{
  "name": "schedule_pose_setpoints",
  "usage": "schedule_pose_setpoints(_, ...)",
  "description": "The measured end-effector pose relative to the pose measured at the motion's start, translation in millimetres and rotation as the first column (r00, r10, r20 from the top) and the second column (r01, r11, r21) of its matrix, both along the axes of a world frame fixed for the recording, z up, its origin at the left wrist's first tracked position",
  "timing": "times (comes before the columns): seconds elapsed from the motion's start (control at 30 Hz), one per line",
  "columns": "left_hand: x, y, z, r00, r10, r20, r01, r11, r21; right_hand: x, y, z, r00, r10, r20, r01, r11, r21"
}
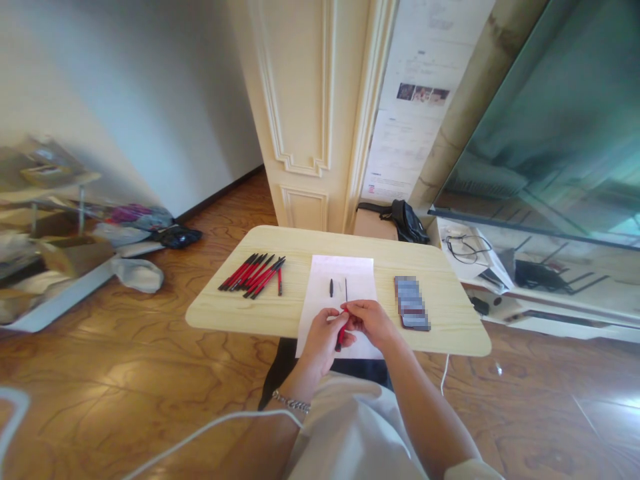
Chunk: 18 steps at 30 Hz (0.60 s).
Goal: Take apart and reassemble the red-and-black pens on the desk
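The left hand (pixel 324 333) is grasping a red pen barrel (pixel 343 332) low over the near part of a white sheet (pixel 325 267), with the barrel slanting and its dark end pointing toward the person. The right hand (pixel 369 319) is pinching the upper end, though whether a small part is sitting between those fingertips is hard to make out. A short black piece (pixel 331 288) and a thin dark rod (pixel 346 288) are lying beyond the hands on the sheet; a bunch of red-and-black pens (pixel 253 275) is resting to the left on the table (pixel 220 315). The barrel is looking light, stiff and smooth, probably plastic, so it could be slipping if pinched at the tip; holding it mid-length suits it, while the slender rod is calling for a gentler pinch.
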State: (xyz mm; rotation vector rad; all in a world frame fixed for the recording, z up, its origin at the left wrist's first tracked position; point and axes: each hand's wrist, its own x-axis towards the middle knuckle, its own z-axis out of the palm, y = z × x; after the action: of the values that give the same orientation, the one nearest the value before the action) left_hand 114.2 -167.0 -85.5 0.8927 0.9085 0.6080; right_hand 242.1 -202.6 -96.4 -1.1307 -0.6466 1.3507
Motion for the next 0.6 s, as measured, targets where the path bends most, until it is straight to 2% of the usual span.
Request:
schedule_pose_setpoints(0.13,-1,-2,3.2,0.998,-0.056,-0.002,0.056,0.997,0.045,4,1,-1.8,1.0,0.017,-0.01,-0.017,1.0,0.019)
schedule_pose_setpoints(0.37,-1,-7,17.9,0.997,-0.045,-0.065,0.05,0.996,0.079,6,0,-2.6,0.999,0.019,0.039,-0.019,1.0,-0.004)
schedule_pose_setpoints(0.6,-1,3,12.1,0.991,-0.123,-0.058,0.125,0.991,0.044,6,-1,-0.8,1.0,-0.006,-0.012,0.005,0.999,-0.042)
